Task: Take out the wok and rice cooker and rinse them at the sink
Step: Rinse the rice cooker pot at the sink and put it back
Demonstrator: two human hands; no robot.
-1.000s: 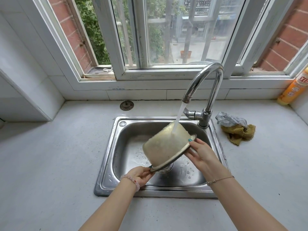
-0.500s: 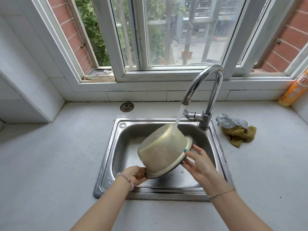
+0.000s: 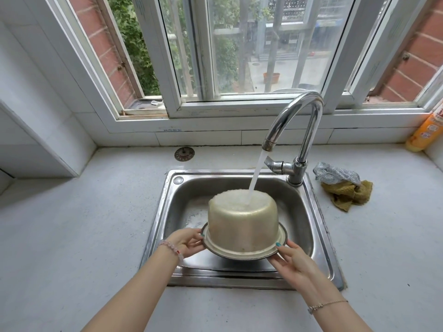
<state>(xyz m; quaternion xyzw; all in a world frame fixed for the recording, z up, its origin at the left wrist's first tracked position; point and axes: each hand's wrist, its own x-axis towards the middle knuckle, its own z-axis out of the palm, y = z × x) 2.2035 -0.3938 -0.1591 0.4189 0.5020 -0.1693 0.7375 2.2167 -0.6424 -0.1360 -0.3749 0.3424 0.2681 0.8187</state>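
left hand [image 3: 185,243]: grasps the left rim of the rice cooker pot [image 3: 242,226], thumb on top, fingers beneath.
right hand [image 3: 296,261]: grasps the right rim, thumb tip on the flange.
rice cooker pot: upside down, held between both hands above the sink [image 3: 157,226] basin.
water [image 3: 254,174]: runs from the faucet [image 3: 311,130] onto the pot's upturned base.
surface [image 3: 72,236]: pale, surrounding the sink.
cloths [image 3: 345,188]: grey and mustard heap just right of the faucet.
strainer [image 3: 184,154]: lies behind the sink.
orange bottle [image 3: 425,130]: far right corner, against the wall.
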